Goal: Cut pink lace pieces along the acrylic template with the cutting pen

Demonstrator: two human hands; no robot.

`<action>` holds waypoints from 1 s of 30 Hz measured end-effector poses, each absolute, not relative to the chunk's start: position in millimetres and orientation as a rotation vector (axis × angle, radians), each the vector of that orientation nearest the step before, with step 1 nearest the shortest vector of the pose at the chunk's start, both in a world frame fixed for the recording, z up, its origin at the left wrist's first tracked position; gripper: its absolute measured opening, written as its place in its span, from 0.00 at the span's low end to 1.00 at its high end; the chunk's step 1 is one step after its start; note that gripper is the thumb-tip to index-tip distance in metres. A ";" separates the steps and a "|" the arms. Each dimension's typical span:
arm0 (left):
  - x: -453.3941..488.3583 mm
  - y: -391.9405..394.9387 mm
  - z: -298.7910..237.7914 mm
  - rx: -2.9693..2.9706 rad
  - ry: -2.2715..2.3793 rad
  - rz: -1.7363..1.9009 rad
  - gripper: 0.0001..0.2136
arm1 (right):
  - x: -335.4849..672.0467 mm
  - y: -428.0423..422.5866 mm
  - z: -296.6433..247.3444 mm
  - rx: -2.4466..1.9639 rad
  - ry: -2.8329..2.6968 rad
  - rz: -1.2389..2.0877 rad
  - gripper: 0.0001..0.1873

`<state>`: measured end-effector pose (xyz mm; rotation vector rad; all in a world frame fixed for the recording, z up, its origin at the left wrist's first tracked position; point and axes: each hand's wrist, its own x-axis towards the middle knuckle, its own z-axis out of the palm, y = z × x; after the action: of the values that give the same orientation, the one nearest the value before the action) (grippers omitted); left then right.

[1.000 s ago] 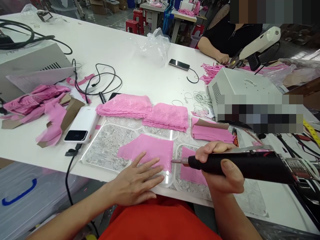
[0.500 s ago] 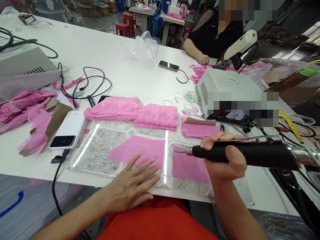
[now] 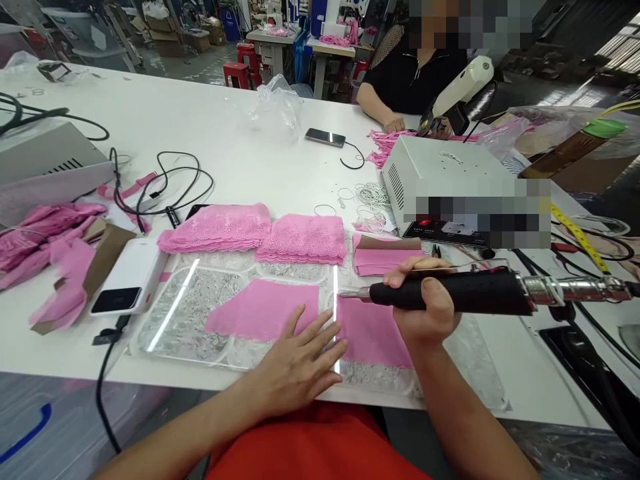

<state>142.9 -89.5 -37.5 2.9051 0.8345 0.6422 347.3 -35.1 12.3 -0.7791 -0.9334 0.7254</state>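
Note:
My left hand [image 3: 295, 367] lies flat with fingers spread, its fingertips on the near edge of a pink fabric piece [image 3: 265, 308] that rests on a clear scratched plate [image 3: 185, 313]. My right hand [image 3: 425, 310] grips a black handheld tool [image 3: 450, 292] with a metal tip pointing left, held just above a second pink fabric piece [image 3: 370, 333] on another clear plate [image 3: 475, 367]. The tool's tip hangs near the gap between the two plates.
Two stacks of pink lace [image 3: 217, 227] [image 3: 303, 239] lie behind the plates. A white power bank [image 3: 130, 277] sits at left, a white machine box [image 3: 440, 177] at right. A person in black [image 3: 415, 73] sits across the table. Cables [image 3: 160, 180] and a phone [image 3: 325, 137] lie farther back.
My left hand slid right along the fabric's near edge. My right hand shifted the tool slightly left and down toward the right fabric piece. The view tilted up a little.

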 end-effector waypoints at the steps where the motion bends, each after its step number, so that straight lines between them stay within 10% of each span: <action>1: 142.2 -89.7 -37.3 2.904 0.838 0.638 0.17 | 347.2 -34.6 12.1 -0.775 -0.937 0.728 0.07; 30: 160.3 -66.1 -34.2 2.852 0.977 0.745 0.18 | 430.7 -57.5 19.6 -0.875 -0.771 0.374 0.06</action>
<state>160.3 -66.1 -34.2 2.8524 0.9773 0.7449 430.7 -57.5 19.6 -0.8753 -0.7709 0.3744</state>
